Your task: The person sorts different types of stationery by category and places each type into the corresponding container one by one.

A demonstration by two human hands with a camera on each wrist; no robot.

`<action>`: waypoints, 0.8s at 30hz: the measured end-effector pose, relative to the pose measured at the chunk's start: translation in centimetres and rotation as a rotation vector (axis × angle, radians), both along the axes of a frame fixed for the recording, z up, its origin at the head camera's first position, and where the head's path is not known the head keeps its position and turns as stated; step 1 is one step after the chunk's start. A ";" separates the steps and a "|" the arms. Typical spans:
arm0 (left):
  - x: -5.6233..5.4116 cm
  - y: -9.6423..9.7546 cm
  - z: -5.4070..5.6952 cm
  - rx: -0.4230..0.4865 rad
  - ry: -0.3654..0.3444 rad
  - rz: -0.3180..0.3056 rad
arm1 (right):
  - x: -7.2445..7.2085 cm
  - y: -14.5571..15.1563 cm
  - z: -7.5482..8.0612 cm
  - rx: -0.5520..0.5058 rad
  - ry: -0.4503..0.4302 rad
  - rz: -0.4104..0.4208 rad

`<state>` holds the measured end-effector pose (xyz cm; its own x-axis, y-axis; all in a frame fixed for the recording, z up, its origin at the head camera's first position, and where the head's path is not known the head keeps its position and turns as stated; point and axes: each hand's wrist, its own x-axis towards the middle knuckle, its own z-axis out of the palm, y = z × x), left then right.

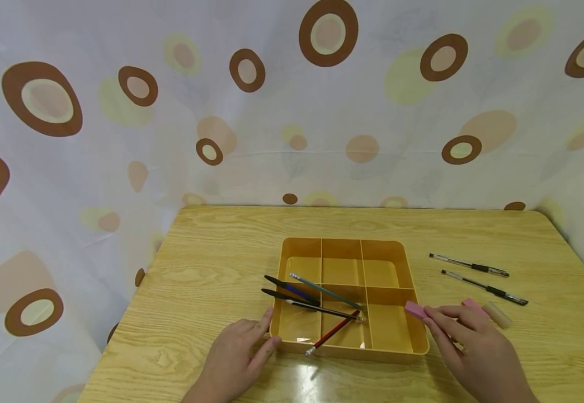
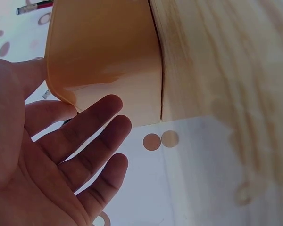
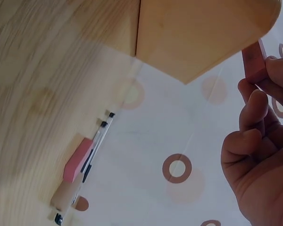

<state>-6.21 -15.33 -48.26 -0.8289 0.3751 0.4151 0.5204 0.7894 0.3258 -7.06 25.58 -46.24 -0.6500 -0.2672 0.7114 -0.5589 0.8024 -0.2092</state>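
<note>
My right hand (image 1: 475, 350) pinches a pink eraser (image 1: 415, 310) between thumb and fingertips, over the right rim of an orange divided tray (image 1: 390, 327). In the right wrist view, the held eraser (image 3: 254, 61) shows beside the tray's corner. My left hand (image 1: 234, 355) touches the tray's front left corner, thumb and index finger at the rim, other fingers loosely extended. Across the tray's left and middle front compartments lie a teal pencil (image 1: 324, 291), a dark pencil (image 1: 329, 312), a red and black pencil (image 1: 333, 333) and dark pens, one with blue (image 1: 297, 290).
Right of the tray, two clear pens with black grips lie on the wooden table (image 1: 211, 268), a far pen (image 1: 463, 262) and a nearer pen (image 1: 483, 286). Another pink eraser (image 3: 77, 161) and a beige eraser (image 1: 497, 314) lie near them. A patterned curtain (image 1: 272, 123) hangs behind.
</note>
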 end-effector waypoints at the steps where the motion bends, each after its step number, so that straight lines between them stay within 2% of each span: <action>1: 0.0 0.0 0.0 -0.001 -0.001 0.000 | 0.0 -0.2 0.0 0.010 -0.001 0.005; 14: 0.0 0.1 0.1 -0.015 0.007 0.005 | -0.5 -2.1 -0.2 0.061 -0.033 0.064; 24: 0.0 0.1 0.2 -0.011 0.031 -0.012 | -0.5 -2.4 -0.6 0.107 -0.093 0.039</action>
